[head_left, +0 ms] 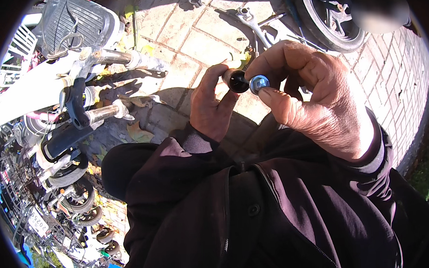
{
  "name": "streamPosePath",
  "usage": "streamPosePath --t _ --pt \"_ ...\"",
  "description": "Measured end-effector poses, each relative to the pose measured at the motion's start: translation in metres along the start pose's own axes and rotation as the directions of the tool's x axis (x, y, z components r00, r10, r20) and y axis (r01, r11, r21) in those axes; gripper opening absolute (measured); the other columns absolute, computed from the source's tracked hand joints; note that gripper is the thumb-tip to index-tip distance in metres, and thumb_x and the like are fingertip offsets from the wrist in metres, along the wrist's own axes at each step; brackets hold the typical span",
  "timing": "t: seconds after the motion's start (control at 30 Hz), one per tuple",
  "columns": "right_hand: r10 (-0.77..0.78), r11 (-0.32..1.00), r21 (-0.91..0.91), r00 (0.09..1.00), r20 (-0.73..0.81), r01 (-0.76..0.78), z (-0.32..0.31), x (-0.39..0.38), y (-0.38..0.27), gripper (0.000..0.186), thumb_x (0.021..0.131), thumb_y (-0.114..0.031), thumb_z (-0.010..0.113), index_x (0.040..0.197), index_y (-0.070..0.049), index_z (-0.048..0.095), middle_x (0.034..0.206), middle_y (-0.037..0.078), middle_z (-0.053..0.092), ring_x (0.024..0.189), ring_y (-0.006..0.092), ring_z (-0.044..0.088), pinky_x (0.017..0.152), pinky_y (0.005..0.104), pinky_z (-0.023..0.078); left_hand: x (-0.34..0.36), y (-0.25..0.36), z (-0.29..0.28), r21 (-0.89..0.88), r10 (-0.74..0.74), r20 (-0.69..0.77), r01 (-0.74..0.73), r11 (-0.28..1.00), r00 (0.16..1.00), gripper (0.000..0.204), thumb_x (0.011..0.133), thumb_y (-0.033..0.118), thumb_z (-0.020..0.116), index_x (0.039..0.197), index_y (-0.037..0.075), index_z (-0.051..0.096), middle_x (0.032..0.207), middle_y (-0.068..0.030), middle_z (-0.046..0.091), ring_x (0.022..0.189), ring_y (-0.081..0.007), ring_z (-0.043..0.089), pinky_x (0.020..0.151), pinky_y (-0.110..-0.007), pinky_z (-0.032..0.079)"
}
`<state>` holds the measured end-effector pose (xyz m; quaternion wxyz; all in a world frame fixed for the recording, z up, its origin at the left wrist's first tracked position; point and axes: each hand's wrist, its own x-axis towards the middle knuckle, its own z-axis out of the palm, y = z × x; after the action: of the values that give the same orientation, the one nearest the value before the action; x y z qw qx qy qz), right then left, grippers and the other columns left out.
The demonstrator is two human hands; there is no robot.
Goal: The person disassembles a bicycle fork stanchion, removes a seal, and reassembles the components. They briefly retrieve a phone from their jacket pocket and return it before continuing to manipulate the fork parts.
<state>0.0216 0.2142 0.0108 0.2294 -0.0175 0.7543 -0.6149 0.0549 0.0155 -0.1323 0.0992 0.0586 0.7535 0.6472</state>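
Between the fingers and thumb of my left hand is a short brown cylinder, its dark hollow end turned toward me. My right hand pinches a small shiny metal piece with a rounded, bluish silver face. It looks like a bolt head or cap, but its exact kind is unclear. The metal piece is right beside the cylinder's open end. Whether the two touch or are joined cannot be made out. Both hands are raised in front of my dark jacket, above the paving.
Wrenches and other tools lie on the brick paving ahead, near a small dark ring. A wheel lies far right. On the left are a two-legged fork, a ribbed grey panel, and several parked two-wheelers.
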Motion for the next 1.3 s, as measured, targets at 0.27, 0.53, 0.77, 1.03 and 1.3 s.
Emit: streamPosePath --t 0.27,0.53,0.77,1.03,1.3 --pt "0.043 0.999 -0.025 0.999 -0.008 -0.043 -0.0030 -0.0022 -0.0021 0.030 0.087 -0.023 0.075 0.106 0.000 0.070 0.090 0.002 0.067 0.074 0.0059 0.053 0.069 0.0221 0.044 0.0018 0.0018 0.0023 -0.001 -0.016 0.007 0.016 1.000 1.000 0.043 0.084 -0.001 0.070 0.124 0.005 0.055 0.105 -0.0126 0.068 0.098 -0.0256 0.068 0.086 -0.036 0.052" --pt "0.030 1.000 -0.004 0.999 0.015 -0.030 -0.0049 -0.0002 -0.0028 0.032 0.088 -0.023 0.074 0.109 0.001 0.068 0.094 0.003 0.067 0.079 0.0073 0.056 0.073 0.0232 0.046 0.0016 0.0009 0.0021 -0.011 -0.007 0.005 0.007 1.000 1.000 0.041 0.086 0.002 0.072 0.124 0.005 0.056 0.106 -0.0131 0.068 0.099 -0.0263 0.069 0.085 -0.036 0.053" --pt "0.051 0.998 0.036 0.999 0.001 -0.051 -0.0030 0.0012 -0.0034 0.035 0.087 -0.025 0.076 0.108 0.001 0.067 0.094 0.004 0.067 0.080 0.0087 0.057 0.074 0.0246 0.047 0.0019 0.0011 0.0030 0.030 0.032 -0.024 -0.031 0.999 0.999 0.043 0.085 0.004 0.075 0.124 0.005 0.056 0.108 -0.0146 0.068 0.101 -0.0296 0.069 0.086 -0.037 0.053" --pt "0.078 0.996 0.039 0.997 0.010 -0.079 -0.0046 0.0002 -0.0078 0.033 0.086 -0.024 0.075 0.107 0.001 0.066 0.093 0.004 0.066 0.081 0.0095 0.057 0.075 0.0252 0.046 0.0025 0.0008 0.0042 0.041 0.041 -0.028 -0.040 0.998 0.999 0.044 0.084 0.001 0.075 0.123 0.004 0.056 0.107 -0.0148 0.069 0.101 -0.0302 0.069 0.087 -0.037 0.053" --pt "0.029 1.000 0.012 0.999 -0.016 -0.029 -0.0032 -0.0013 -0.0054 0.032 0.087 -0.022 0.074 0.106 0.002 0.066 0.094 0.004 0.066 0.083 0.0098 0.057 0.076 0.0253 0.046 0.0018 0.0007 0.0036 0.011 0.061 -0.022 -0.061 0.998 0.998 0.047 0.082 -0.002 0.073 0.124 0.005 0.055 0.106 -0.0142 0.070 0.100 -0.0283 0.070 0.087 -0.037 0.053"
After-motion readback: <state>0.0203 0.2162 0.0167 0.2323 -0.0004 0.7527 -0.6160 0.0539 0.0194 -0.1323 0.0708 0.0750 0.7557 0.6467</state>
